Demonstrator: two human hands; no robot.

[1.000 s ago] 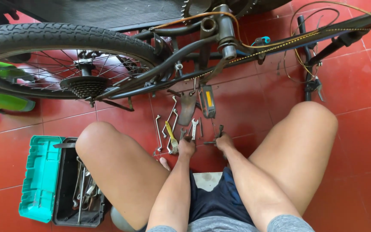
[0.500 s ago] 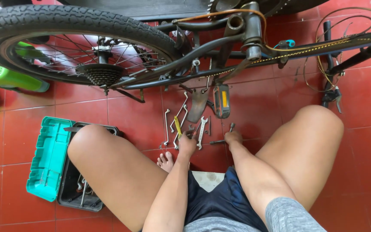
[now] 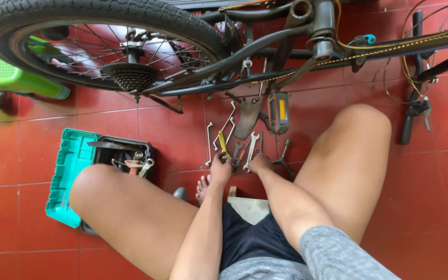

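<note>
My left hand (image 3: pixel 220 169) is down on the red tiled floor between my knees, closed around the lower end of a yellow-handled tool (image 3: pixel 223 144) that points away from me. My right hand (image 3: pixel 259 163) lies just to its right, its fingers at the near end of a silver spanner (image 3: pixel 251 145); its grip is hidden. More spanners (image 3: pixel 209 145) lie spread on the tiles in front of both hands, and a Y-shaped wrench (image 3: pixel 284 154) lies to the right. Behind the tools stands an upturned bicycle with its pedal (image 3: pixel 279 112) hanging down.
The bicycle's rear wheel (image 3: pixel 105 21) and sprocket cluster (image 3: pixel 130 77) fill the upper left. A teal toolbox (image 3: pixel 68 171) with tools in it sits by my left knee. A green plastic object (image 3: pixel 11 75) lies at far left. The handlebar and brake lever (image 3: pixel 416 109) are on the right.
The view has shifted, so the bicycle and tools now sit further right and higher. Both hands have stayed at the spread of spanners, the left one by the yellow-handled tool.
</note>
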